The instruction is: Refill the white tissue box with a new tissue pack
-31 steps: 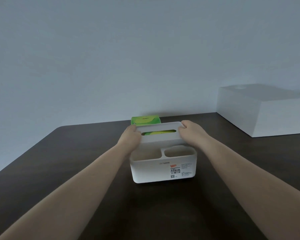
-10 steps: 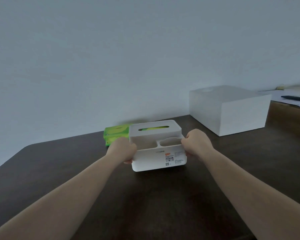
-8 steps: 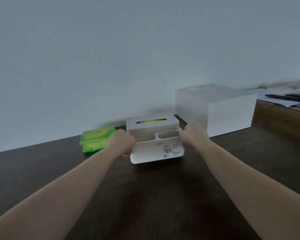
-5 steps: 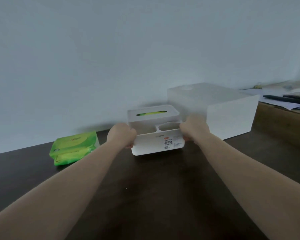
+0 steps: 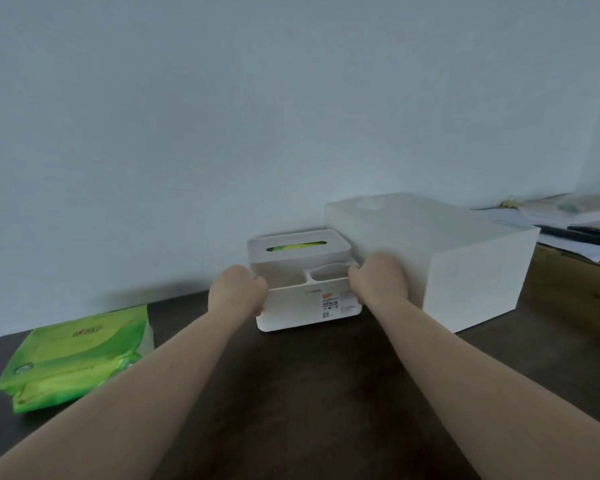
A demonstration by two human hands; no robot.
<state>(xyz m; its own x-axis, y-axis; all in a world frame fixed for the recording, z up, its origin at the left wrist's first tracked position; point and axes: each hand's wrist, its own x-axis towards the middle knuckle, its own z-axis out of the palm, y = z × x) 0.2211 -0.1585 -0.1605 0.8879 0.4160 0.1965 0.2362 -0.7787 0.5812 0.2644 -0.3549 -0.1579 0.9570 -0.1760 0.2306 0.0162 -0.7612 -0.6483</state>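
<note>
The white tissue box (image 5: 305, 306) sits near the back of the dark table, its lid on and green packaging showing through the top slot (image 5: 296, 245). Two open compartments lie at its front. My left hand (image 5: 238, 292) grips the box's left side and my right hand (image 5: 378, 282) grips its right side. Two stacked green tissue packs (image 5: 73, 355) lie on the table at the far left, apart from the box.
A large white box (image 5: 465, 265) stands just right of the tissue box, close to my right hand. A wall runs behind the dark table (image 5: 309, 393). At the far right a wooden desk (image 5: 575, 282) holds papers and dark objects.
Both hands shifted from the lid to the box's sides and carried the box right and back, beside the large white box. The green packs now lie far to its left.
</note>
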